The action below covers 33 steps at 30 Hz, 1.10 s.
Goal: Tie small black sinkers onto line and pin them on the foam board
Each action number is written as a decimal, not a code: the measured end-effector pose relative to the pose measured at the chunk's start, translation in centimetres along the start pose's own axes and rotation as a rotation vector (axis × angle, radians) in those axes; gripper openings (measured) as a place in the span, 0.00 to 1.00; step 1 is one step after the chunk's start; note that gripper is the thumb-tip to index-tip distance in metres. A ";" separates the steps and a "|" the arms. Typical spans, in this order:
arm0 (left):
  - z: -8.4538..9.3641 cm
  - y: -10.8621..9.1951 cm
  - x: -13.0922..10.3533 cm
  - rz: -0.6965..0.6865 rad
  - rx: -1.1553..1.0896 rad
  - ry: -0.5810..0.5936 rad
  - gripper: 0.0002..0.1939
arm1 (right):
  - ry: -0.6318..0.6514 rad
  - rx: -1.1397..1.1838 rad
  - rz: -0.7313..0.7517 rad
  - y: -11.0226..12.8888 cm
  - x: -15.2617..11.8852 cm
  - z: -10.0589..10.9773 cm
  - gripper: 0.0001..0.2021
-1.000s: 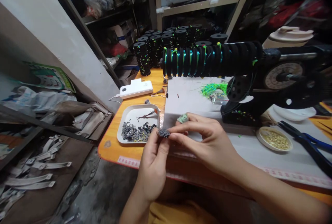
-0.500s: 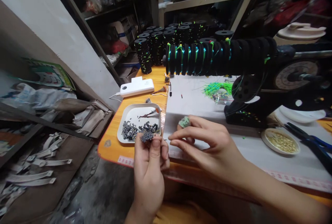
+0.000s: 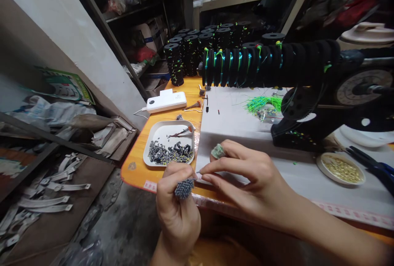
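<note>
Your left hand [image 3: 191, 216] grips a gray-tipped bundle [image 3: 184, 189] nearer you than the tray [image 3: 158, 131]; your right hand [image 3: 254, 175] apparently pinches a tiny piece [image 3: 198, 172], needing steady fingertips.

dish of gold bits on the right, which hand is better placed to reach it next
Probably the right hand: it is nearer the dish, while the left hand, farther off, grips a grey bundle. The right's fingertips look nearly closed, perhaps on something tiny.

The left hand [image 3: 178, 208] (a fist) nears the pinching right hand [image 3: 249, 175].
</note>
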<state>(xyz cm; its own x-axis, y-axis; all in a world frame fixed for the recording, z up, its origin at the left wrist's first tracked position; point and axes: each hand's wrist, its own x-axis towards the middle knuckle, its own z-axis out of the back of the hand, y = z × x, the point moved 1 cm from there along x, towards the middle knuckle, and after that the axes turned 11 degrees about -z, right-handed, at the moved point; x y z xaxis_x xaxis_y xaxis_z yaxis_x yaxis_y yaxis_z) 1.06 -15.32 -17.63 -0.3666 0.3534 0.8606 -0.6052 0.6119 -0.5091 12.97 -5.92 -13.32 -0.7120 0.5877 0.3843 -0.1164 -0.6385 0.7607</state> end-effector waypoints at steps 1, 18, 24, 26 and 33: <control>0.1 0.0 0.0 -0.005 0.000 0.005 0.13 | 0.002 0.002 -0.003 0.0 0.0 0.0 0.06; -0.1 0.2 0.2 -0.050 0.000 -0.004 0.13 | 0.013 0.044 -0.029 0.0 0.0 -0.1 0.06; -0.2 0.2 0.4 -0.052 -0.027 -0.016 0.13 | 0.006 0.043 -0.024 -0.1 0.1 0.0 0.06; -0.2 0.3 0.2 -0.049 -0.023 -0.008 0.14 | 0.005 0.041 -0.021 0.0 0.2 0.0 0.06; 0.1 0.4 -0.1 -0.046 -0.032 0.016 0.19 | -0.003 0.026 -0.016 0.1 0.0 0.0 0.06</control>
<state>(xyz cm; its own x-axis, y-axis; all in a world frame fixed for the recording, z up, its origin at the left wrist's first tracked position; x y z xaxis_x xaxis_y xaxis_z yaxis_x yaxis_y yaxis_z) 0.77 -15.18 -17.98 -0.3270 0.3355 0.8835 -0.5986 0.6499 -0.4683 12.92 -5.99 -13.21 -0.7081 0.5990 0.3738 -0.1092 -0.6160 0.7801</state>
